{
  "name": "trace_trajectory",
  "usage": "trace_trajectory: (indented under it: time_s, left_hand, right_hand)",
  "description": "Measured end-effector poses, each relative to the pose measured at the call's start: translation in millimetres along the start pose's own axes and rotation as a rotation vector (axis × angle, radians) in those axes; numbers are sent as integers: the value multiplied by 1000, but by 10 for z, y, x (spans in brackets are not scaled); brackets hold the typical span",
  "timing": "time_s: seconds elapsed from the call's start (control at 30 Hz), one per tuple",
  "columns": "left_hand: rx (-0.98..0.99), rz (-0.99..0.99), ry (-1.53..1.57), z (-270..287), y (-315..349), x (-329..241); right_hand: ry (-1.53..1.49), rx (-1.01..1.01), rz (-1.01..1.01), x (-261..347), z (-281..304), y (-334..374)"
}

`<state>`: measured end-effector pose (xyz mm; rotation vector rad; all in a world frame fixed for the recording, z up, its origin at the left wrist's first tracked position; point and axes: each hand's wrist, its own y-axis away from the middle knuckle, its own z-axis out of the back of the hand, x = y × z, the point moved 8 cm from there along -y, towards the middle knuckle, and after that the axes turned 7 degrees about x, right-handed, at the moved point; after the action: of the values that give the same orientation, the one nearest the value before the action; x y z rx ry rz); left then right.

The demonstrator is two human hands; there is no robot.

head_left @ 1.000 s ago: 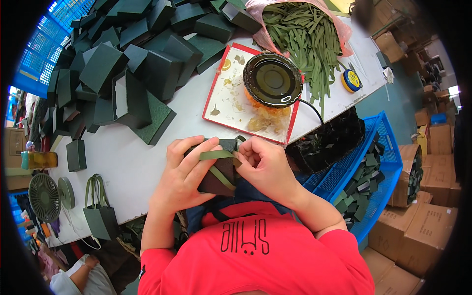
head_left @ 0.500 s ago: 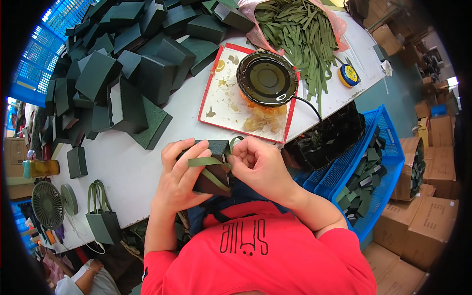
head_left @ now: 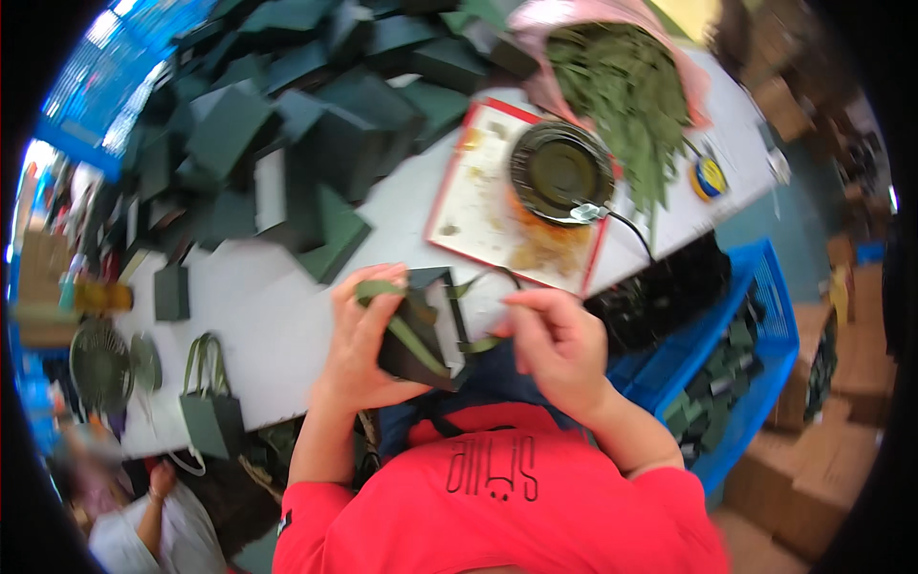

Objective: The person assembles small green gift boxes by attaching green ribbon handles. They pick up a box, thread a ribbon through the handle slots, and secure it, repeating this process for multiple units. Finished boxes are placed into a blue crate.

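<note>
My left hand [head_left: 356,335] is wrapped round a small dark green box-shaped paper bag [head_left: 413,349], just above my lap at the table's front edge. A green ribbon handle [head_left: 406,337] runs across the bag's near face, with its upper end by my left thumb. The pale inside edge of the bag faces right. My right hand [head_left: 559,346] is closed in a pinch a little right of the bag. A second ribbon [head_left: 481,342] reaches from the bag's right side to my right fingertips. Motion blur softens the fingers.
Dark green boxes [head_left: 316,134] are heaped at the back left. A black round pot [head_left: 562,172] stands on a red-edged, amber-stained board [head_left: 469,206]. Behind it are bagged green ribbons [head_left: 617,86]. A finished handled bag [head_left: 212,423] sits left; a blue crate [head_left: 765,364] stands right.
My right hand has drawn away from the bag to the right, with the ribbon stretched towards it. The bag has turned so its pale inside shows. The whole view has shifted slightly.
</note>
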<state>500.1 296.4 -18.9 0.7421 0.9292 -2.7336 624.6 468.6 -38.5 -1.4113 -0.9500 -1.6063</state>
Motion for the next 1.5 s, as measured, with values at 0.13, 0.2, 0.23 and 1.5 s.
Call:
trace_trajectory:
  time_s: [0.13,0.2,0.23,1.5]
  left_hand:
    - [30,152,109,132,141,125]
    - [-43,133,120,281,237,129]
    - [-63,211,50,405,332,134]
    - [-298,635,-241,791,-295,1003]
  right_hand:
    - [-226,-102,33,-127,157,103]
    - [-208,-188,47,-164,224,145]
    - [-241,-145,65,-183,243,135]
    - [-93,-210,207,-94,497,264]
